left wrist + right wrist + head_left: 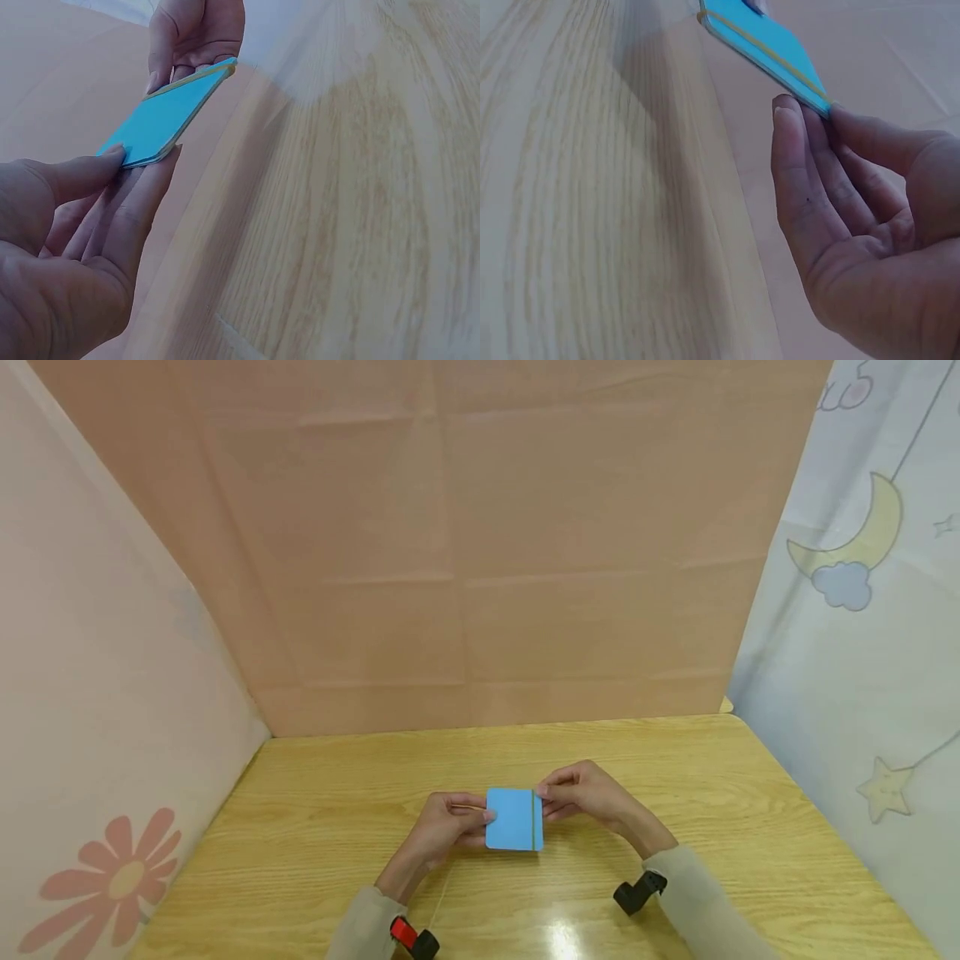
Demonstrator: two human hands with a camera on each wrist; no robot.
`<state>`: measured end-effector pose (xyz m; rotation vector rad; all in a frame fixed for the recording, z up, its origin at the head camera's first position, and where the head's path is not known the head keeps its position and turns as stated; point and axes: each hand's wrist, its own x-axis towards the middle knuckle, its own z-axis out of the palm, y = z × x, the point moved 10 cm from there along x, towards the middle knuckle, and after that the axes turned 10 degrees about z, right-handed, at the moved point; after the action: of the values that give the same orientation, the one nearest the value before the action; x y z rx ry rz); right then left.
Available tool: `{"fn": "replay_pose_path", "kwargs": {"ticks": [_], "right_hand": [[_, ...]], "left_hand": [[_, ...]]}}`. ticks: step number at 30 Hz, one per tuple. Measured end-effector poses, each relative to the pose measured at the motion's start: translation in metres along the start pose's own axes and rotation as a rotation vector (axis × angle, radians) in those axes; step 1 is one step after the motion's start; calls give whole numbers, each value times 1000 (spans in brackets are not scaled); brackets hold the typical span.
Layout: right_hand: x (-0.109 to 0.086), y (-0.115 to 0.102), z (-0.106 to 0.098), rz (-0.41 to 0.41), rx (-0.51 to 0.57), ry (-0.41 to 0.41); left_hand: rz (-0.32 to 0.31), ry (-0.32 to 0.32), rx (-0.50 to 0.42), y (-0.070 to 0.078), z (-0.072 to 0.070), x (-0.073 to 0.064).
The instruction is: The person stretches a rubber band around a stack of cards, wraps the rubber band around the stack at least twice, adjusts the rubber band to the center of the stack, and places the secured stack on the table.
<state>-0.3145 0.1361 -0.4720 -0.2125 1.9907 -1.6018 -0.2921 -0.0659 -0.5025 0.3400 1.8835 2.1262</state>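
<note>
A thin blue square (512,820) with rounded corners and a pale, layered edge is held up over the table between both hands. A yellowish elastic band (533,821) runs around it near its right edge. My left hand (450,820) pinches the left edge, thumb on the blue face and fingers beneath, as the left wrist view also shows. On the other side, my right hand (588,792) pinches the upper right corner beside the band. In the right wrist view, its thumb and fingertips meet at the banded corner (821,105).
The wood-grain table (315,860) spreads below the hands. A tan cloth (465,543) hangs at its back edge, with patterned pale cloths (847,693) on both sides. Each wrist carries a small dark camera (637,893).
</note>
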Motion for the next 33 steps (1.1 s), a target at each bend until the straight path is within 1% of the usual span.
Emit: {"fn": "replay_pose_path", "kwargs": {"ticks": [9,19,28,33], "right_hand": [[-1,-7,-1,15,-83,-18],[7,-12,2,28,-168,-60],[10,-17,8,43,-271,-134],[11,-21,13,24,-293,-161]], "left_hand": [[-7,3,14,2,0,-2],[-6,0,26,2,-1,-3],[2,-16,29,2,0,-1],[-4,-31,31,1,-1,-1]]}}
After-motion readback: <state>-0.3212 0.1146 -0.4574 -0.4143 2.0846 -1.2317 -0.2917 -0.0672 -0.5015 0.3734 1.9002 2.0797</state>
